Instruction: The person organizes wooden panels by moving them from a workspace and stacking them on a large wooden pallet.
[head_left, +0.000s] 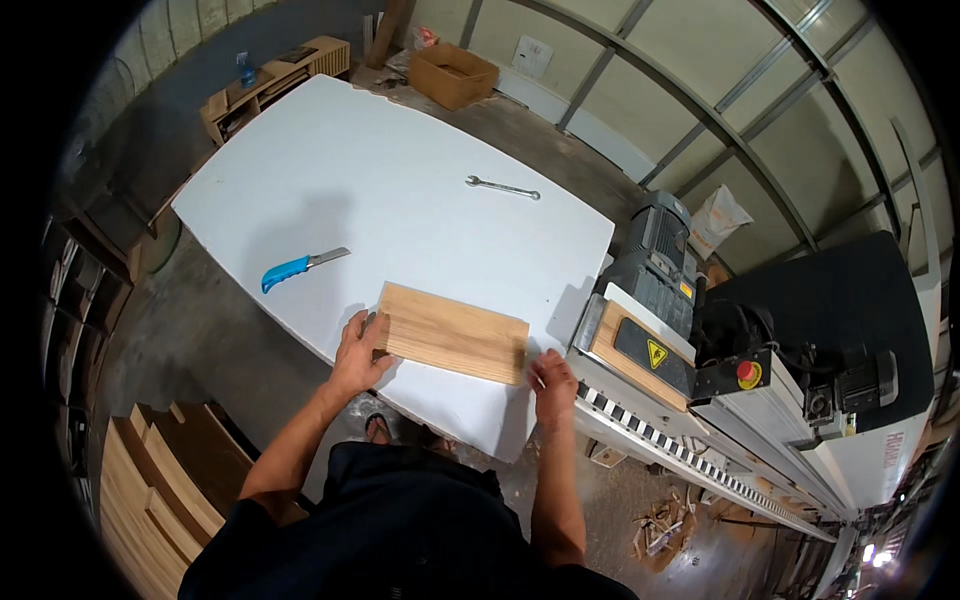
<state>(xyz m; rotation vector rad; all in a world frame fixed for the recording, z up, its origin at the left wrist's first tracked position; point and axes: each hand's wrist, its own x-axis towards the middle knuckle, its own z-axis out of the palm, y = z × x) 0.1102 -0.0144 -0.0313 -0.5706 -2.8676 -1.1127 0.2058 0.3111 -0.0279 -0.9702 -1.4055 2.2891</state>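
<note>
A rectangular wooden board [450,333] with light brown grain lies near the front edge of a white-topped table [400,170]. My left hand [360,355] holds its left end, fingers bent along the short edge and the thumb at the near corner. At the opposite end my right hand [553,385] has its fingers curled against the short edge; the fingertips are partly hidden. Left of the board lies a blue-handled knife [300,268] with a short blade. Farther back on the tabletop rests a metal combination wrench [503,188].
To the right stands a machine with a grey motor [655,245], a red stop button [748,374] and a long rail [680,450]. Wooden planks [150,490] are stacked at lower left. A cardboard box [452,77] and a low wooden shelf [280,80] stand behind the table.
</note>
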